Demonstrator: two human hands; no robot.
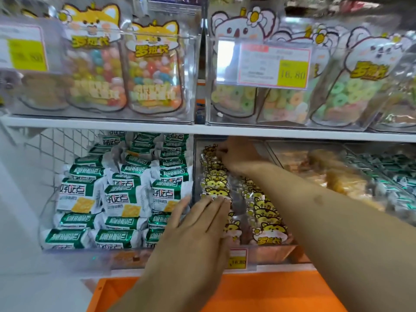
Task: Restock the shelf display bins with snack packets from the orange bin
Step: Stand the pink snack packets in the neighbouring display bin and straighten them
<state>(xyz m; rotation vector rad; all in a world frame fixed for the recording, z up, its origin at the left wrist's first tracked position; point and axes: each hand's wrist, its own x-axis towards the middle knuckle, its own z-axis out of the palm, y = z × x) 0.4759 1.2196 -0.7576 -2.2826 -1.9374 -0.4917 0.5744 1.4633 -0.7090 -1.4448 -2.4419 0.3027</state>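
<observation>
Reaching into the clear display bin point(198, 167) at lower centre of the frame, you have both hands on the rows of cat-faced packets point(216, 176); your left hand point(198, 224) lies flat with fingers straight and close together, pressing the front of the left row, most likely to keep the packets standing upright and tight while the back is worked; your right hand point(236, 156) is far back under the white shelf edge point(225, 129), its fingers curled toward the rearmost packets — whether they actually pinch one I cannot tell, since the hand's back hides them. The packets stand on edge in two files, faces forward, so the printed cat shows to a shopper.

The orange bin point(247, 293) sits at the bottom of the frame directly below the shelf, handy for the next pick; what it holds is out of view behind your arms.

Writing: the front packet of the right row reads 罗班长 in yellow; the green-and-white biscuit packs point(117, 194) at lower left read 好吃点; the jar-shaped candy pouches point(153, 70) at upper left carry 罗班长 too; the price tag point(274, 64) at upper right shows 16.80 — and a small tag point(238, 258) below the worked bin shows the same; finer print is too blurred.
</observation>
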